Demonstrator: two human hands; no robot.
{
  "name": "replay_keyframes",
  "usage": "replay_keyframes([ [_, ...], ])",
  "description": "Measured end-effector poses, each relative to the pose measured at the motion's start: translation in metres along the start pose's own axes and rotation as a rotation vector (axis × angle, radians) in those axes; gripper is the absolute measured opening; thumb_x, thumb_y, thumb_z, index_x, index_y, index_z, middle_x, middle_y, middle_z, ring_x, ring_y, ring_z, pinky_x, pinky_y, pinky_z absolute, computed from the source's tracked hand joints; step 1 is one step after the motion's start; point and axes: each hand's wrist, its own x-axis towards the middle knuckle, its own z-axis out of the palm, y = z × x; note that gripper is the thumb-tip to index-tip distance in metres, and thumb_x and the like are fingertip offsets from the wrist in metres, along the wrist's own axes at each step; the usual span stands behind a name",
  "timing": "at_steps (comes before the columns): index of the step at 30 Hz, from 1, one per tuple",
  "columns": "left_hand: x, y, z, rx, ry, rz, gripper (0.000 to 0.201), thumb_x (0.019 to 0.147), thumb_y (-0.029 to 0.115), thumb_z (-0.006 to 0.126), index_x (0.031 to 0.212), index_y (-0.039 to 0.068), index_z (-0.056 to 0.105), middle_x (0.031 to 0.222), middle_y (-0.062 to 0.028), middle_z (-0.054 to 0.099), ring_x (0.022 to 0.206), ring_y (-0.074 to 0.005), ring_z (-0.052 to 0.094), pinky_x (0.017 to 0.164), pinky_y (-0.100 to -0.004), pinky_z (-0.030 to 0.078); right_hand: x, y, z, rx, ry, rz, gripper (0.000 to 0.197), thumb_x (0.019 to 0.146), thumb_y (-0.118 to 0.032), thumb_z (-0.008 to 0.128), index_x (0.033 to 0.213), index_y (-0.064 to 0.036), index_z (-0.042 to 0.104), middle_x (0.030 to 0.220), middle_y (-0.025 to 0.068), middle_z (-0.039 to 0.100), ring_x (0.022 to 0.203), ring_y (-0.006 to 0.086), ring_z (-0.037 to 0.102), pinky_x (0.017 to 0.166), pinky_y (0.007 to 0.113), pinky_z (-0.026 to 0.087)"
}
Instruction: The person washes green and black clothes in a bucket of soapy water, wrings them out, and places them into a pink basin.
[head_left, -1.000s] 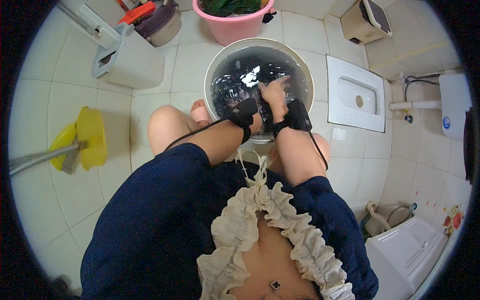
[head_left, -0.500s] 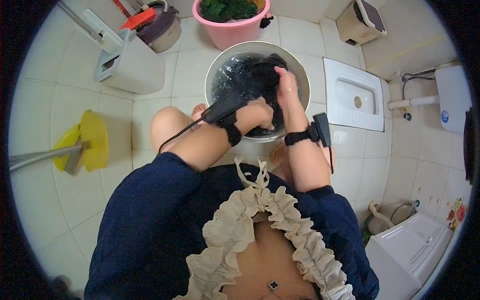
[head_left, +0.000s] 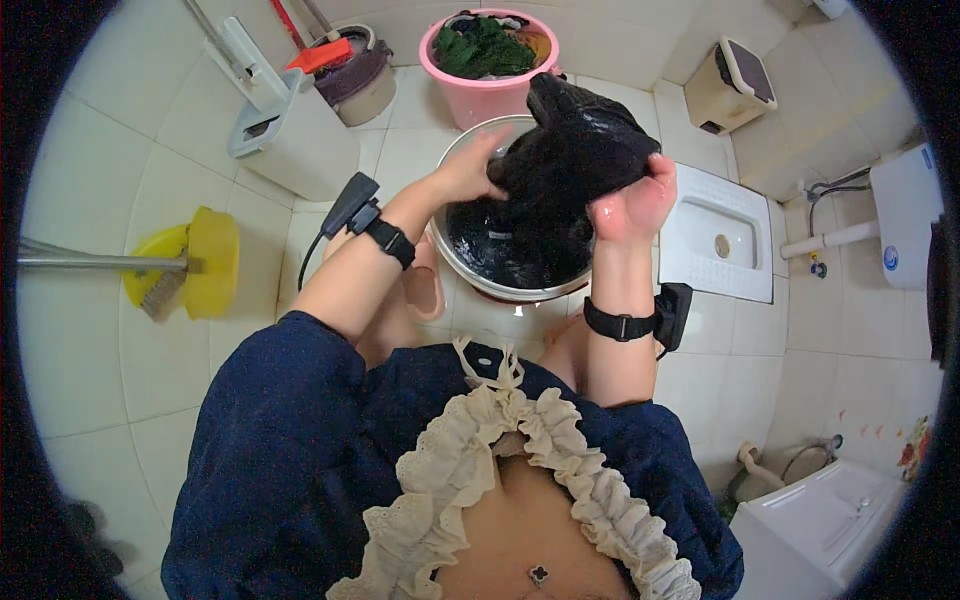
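Metal basin (head_left: 512, 294): round, pale-rimmed, in front of the person; dark, wet contents.

Pink tub (head_left: 478, 105): just beyond the basin, holding green cloth (head_left: 485, 48) and other pieces.

Squat toilet (head_left: 750, 220): white, set in the floor, right of the basin.

Black cloth (head_left: 575, 150): wet, bunched; raised over the basin, its bulk over the far right rim. Lower part hangs toward the basin; where it meets the dark contents cannot be told.

Left hand (head_left: 470, 172): fingers spread, at the cloth's left edge; contact uncertain.

Right hand (head_left: 635, 200): fingers curled, pinching the cloth's near right edge.

Hazards, as judged: waterlogged weight on one pinched edge could pull the cloth free and splash it down; the bulk beyond the rim could drip on the floor, or brush the squat toilet if swung right.

Against half a second ago: cloth lifted, formerly lying mostly within the basin; left hand shifted from inside the near rim to the left side, now opened; right hand farther right, outside the rim.
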Motion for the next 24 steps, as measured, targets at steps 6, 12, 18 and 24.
replay_keyframes([
  [6,0.009,0.001,0.021,-0.161,-0.091,-0.383,0.037,0.067,0.008,0.063,0.103,0.003,0.057,0.086,-0.0100,0.062,0.081,-0.0188,0.057,0.076,-0.0313,0.042,0.000,-0.026,-0.011,-0.066,0.041,-0.161,0.040,0.071,-0.020,0.041,0.099,0.0043,0.054,0.108,0.0183,0.055,0.101,0.0329,0.051,0.093,0.044,0.036],
  [12,0.036,0.012,-0.024,-0.577,0.398,-0.480,0.026,0.069,0.001,0.054,0.095,-0.001,0.059,0.084,-0.0108,0.061,0.075,-0.0182,0.057,0.065,-0.0321,0.045,0.005,-0.046,-0.003,-0.404,0.083,-0.167,0.035,0.082,-0.024,0.044,0.102,0.0019,0.054,0.106,0.0145,0.056,0.101,0.0281,0.052,0.092,0.040,0.036],
  [18,0.076,0.086,-0.088,-0.732,0.412,-0.266,0.032,0.067,-0.005,0.043,0.098,-0.004,0.053,0.087,-0.0128,0.059,0.075,-0.0214,0.058,0.065,-0.0324,0.047,0.031,-0.050,0.064,-0.980,0.086,-0.184,0.036,0.084,-0.029,0.052,0.104,0.0003,0.056,0.105,0.0092,0.058,0.096,0.0198,0.055,0.087,0.034,0.040],
  [24,0.071,0.182,-0.161,-0.897,0.375,0.115,0.021,0.071,-0.004,0.038,0.084,-0.014,0.051,0.075,-0.0175,0.056,0.063,-0.0262,0.058,0.051,-0.0333,0.050,0.050,-0.021,0.173,-1.049,-0.126,-0.310,0.026,0.075,-0.013,0.058,0.097,0.0003,0.057,0.089,0.0077,0.061,0.081,0.0172,0.058,0.075,0.027,0.045],
])
